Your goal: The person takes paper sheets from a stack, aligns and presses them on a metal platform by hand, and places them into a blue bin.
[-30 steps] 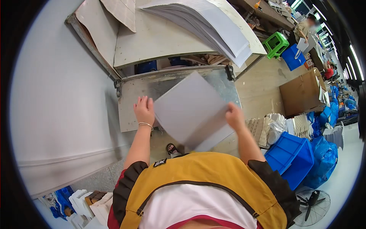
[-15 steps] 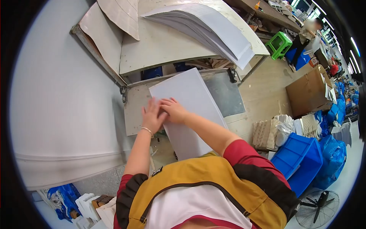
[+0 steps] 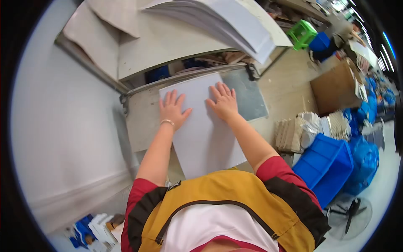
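Note:
A large white sheet or thin stack of paper (image 3: 201,134) lies on the lower ledge in front of me, its near end reaching toward my apron. My left hand (image 3: 173,112) rests on its left edge with fingers spread. On the right edge lies my right hand (image 3: 223,102), also flat with the fingers apart. Neither hand grips anything. Under the paper's far end shows the ledge (image 3: 142,122), with a grey metal plate (image 3: 247,94) to the right of it.
Beyond the ledge stands a white worktable (image 3: 155,52) bearing a curved stack of white sheets (image 3: 235,25). To the right are a blue crate (image 3: 321,161), a cardboard box (image 3: 336,88), a green stool (image 3: 301,34) and a fan (image 3: 350,214). A person (image 3: 346,35) is farther back.
My hands have moved apart, from close together on the paper's left side to opposite edges. The paper has turned slightly straighter. The whole view has shifted a little.

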### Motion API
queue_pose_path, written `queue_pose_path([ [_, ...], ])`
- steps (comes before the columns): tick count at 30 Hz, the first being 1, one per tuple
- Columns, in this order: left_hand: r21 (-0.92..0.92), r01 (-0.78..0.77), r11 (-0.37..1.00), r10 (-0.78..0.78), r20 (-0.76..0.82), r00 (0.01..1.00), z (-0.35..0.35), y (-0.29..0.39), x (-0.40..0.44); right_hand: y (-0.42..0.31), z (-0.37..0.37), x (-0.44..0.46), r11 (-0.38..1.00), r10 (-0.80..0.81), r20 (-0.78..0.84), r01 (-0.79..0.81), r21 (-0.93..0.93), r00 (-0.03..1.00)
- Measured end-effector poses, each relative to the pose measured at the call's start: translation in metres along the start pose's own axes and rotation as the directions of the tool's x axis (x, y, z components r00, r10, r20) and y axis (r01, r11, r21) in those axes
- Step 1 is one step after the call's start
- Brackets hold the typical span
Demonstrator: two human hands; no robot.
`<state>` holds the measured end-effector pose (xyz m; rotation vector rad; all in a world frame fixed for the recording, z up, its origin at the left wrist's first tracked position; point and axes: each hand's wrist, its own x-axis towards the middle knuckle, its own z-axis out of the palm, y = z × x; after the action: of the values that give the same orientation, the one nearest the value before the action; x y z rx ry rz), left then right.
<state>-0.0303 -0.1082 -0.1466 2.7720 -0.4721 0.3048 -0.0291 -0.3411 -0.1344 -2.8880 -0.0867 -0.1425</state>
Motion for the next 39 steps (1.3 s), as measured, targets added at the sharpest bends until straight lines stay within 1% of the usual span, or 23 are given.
queue_pose_path([
  [1, -0.029, -0.027, 0.999, 0.027, -0.008, 1.0, -0.001, 0.0, 0.008, 0.003, -0.001, -0.007, 0.999, 0.042, -0.02, -0.042, -0.018, 0.999],
  [4, -0.06, -0.074, 0.995, 0.066, -0.126, 0.99, 0.019, -0.02, 0.008, 0.017, 0.004, -0.047, 0.956, 0.291, -0.213, -0.275, 0.102, 0.933],
  [5, -0.05, -0.047, 0.998, 0.042, -0.088, 0.995, 0.02, -0.02, 0.007, 0.023, 0.006, -0.073, 0.94, 0.337, -0.293, -0.305, 0.151, 0.894],
  [9, -0.117, 0.014, 0.993, -0.029, -0.124, 0.992, 0.039, -0.038, 0.003, 0.029, 0.027, -0.175, 0.794, 0.558, -0.31, -0.388, 0.468, 0.77],
  [10, -0.119, -0.028, 0.992, 0.014, -0.113, 0.993, 0.037, -0.04, 0.002, 0.025, 0.019, -0.187, 0.624, 0.612, 0.02, -0.498, 0.602, 0.791],
  [11, -0.145, -0.018, 0.989, 0.0, -0.127, 0.992, 0.036, -0.043, 0.002, 0.02, 0.01, -0.196, 0.425, 0.556, 0.342, -0.613, 0.666, 0.758],
  [12, -0.171, -0.006, 0.985, -0.019, -0.146, 0.989, 0.034, -0.044, 0.002, 0.021, 0.014, -0.203, 0.407, 0.58, 0.329, -0.614, 0.676, 0.746],
  [13, -0.174, -0.037, 0.984, 0.012, -0.144, 0.99, 0.031, -0.046, 0.002, 0.022, 0.02, -0.208, 0.522, 0.465, 0.308, -0.539, 0.662, 0.83],
  [14, -0.291, 0.011, 0.957, -0.062, -0.167, 0.984, 0.025, -0.049, 0.002, 0.023, 0.022, -0.209, 0.625, 0.336, 0.292, -0.444, 0.642, 0.895],
  [15, -0.406, 0.055, 0.912, -0.139, -0.18, 0.974, 0.023, -0.051, 0.003, 0.025, 0.017, -0.209, 0.617, 0.356, 0.277, -0.447, 0.648, 0.892],
  [19, -0.399, 0.068, 0.914, -0.12, -0.107, 0.987, 0.019, -0.06, 0.004, 0.047, -0.02, -0.214, 0.622, 0.353, 0.132, -0.338, 0.706, 0.926],
  [23, -0.193, 0.058, 0.98, -0.066, -0.038, 0.997, 0.026, -0.071, 0.007, 0.124, -0.034, -0.255, 0.52, 0.511, -0.013, -0.297, 0.801, 0.86],
  [25, -0.064, 0.081, 0.995, -0.081, -0.001, 0.997, 0.021, -0.07, 0.01, 0.169, -0.056, -0.297, 0.44, 0.654, -0.059, -0.316, 0.84, 0.755],
  [27, 0.038, 0.087, 0.996, -0.087, 0.006, 0.996, 0.016, -0.069, 0.008, 0.202, -0.103, -0.355, 0.498, 0.793, -0.231, -0.383, 0.778, 0.563],
  [28, 0.082, 0.089, 0.993, -0.089, -0.004, 0.996, 0.014, -0.069, 0.007, 0.234, -0.103, -0.394, 0.512, 0.837, -0.292, -0.476, 0.714, 0.462],
  [29, 0.139, 0.142, 0.98, -0.145, 0.013, 0.989, 0.011, -0.063, 0.005, 0.25, -0.121, -0.432, 0.476, 0.871, -0.355, -0.403, 0.782, 0.34],
  [30, 0.199, 0.195, 0.96, -0.203, 0.022, 0.979, 0.008, -0.059, 0.0, 0.265, -0.143, -0.475, 0.379, 0.925, -0.314, -0.512, 0.771, 0.212],
  [32, 0.334, 0.438, 0.835, -0.461, -0.012, 0.887, 0.042, -0.104, -0.006, 0.298, -0.167, -0.562, 0.367, 0.896, -0.444, -0.546, 0.753, -0.009],
  [33, 0.41, 0.473, 0.78, -0.521, 0.006, 0.853, 0.048, -0.086, -0.009, 0.314, -0.179, -0.605, 0.412, 0.853, -0.518, -0.529, 0.742, -0.062],
  [34, 0.458, 0.449, 0.767, -0.533, 0.067, 0.843, 0.053, -0.052, -0.018, 0.344, -0.168, -0.658, 0.397, 0.813, -0.56, -0.552, 0.733, -0.16],
  [35, 0.484, 0.395, 0.781, -0.52, 0.154, 0.84, 0.059, -0.026, -0.029, 0.349, -0.189, -0.683, 0.458, 0.817, -0.542, -0.35, 0.817, -0.197],
  [37, 0.473, 0.254, 0.844, -0.445, 0.35, 0.824, 0.068, 0.02, -0.038, 0.366, -0.221, -0.736, 0.134, 0.854, -0.398, -0.597, 0.791, -0.335],
  [39, 0.383, 0.136, 0.914, -0.339, 0.534, 0.775, 0.082, 0.058, -0.039, 0.402, -0.219, -0.779, 0.285, 0.84, -0.458, -0.483, 0.828, -0.289],
])
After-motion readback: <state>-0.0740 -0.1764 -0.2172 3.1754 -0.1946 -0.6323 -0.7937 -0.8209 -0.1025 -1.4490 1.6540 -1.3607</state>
